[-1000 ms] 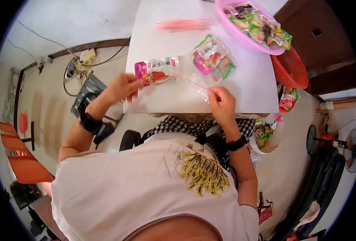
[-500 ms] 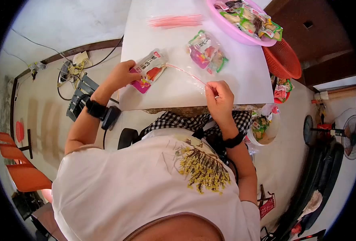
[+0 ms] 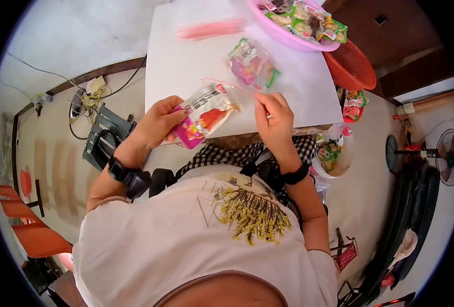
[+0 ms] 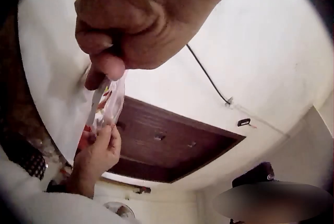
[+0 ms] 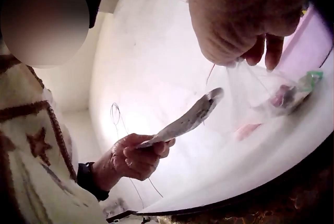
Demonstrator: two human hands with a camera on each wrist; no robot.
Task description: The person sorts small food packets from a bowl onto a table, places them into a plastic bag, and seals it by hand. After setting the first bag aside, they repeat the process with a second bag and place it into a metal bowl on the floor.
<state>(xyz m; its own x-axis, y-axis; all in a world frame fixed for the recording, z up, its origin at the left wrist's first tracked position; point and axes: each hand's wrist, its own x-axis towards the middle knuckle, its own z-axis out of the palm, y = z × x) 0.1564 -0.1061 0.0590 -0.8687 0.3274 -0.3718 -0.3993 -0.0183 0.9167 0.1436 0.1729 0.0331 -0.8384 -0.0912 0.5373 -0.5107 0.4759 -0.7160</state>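
My left hand (image 3: 160, 123) grips the purple end of a flat white-and-purple food packet (image 3: 209, 115), raised over the table's near edge. In the right wrist view the packet (image 5: 188, 119) shows nearly edge-on. Between thumb and fingers, my right hand (image 3: 275, 117) pinches a clear plastic bag (image 5: 235, 96) with a thin red line along its edge. The bag hangs below these fingers, and its red line runs behind the packet's far end in the head view. Just beyond lies a clear bag of colourful packets (image 3: 250, 64).
Thin pink-red strips (image 3: 211, 29) lie fanned at the table's far left. A pink basin (image 3: 288, 38) heaped with packets stands at the far right, a red basket (image 3: 352, 66) beside it. Below the white table (image 3: 309, 97), a white bucket (image 3: 339, 163) holds more packets.
The left hand has lifted the packet off the tabletop and brought it nearer the body. The right hand still pinches the clear bag, whose red line has swung leftward behind the packet.
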